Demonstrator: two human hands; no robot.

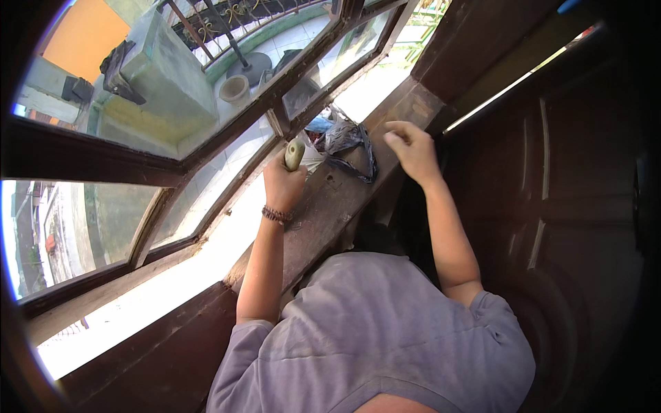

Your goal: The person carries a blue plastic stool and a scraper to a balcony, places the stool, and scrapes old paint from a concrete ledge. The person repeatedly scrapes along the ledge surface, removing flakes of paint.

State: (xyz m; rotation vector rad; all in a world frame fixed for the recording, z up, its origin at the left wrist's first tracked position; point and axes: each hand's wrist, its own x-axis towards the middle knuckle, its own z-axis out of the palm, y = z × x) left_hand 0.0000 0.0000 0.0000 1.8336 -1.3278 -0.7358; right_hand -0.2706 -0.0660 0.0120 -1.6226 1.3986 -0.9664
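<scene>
My left hand (283, 183), with a dark beaded bracelet at the wrist, is closed around a tool with a rounded, pale greenish handle (295, 155). The handle's end sticks up out of the fist; the rest of the tool is hidden, so its kind cannot be told. A crumpled black plastic bag (342, 141) lies on the wooden window sill (329, 197) between my hands, with something blue and white showing beside it. Above the sill, right of the bag, my right hand (417, 153) hovers with loosely bent fingers. A gap shows between thumb and forefinger, and nothing visible is in them.
Dark-framed glass window panes (227, 155) slant across the left, close to my left hand. A dark panelled wooden door (551, 193) stands at the right. Beyond the glass are a greenish concrete block (160, 82), a pale pot (234, 89) and a metal railing (206, 31).
</scene>
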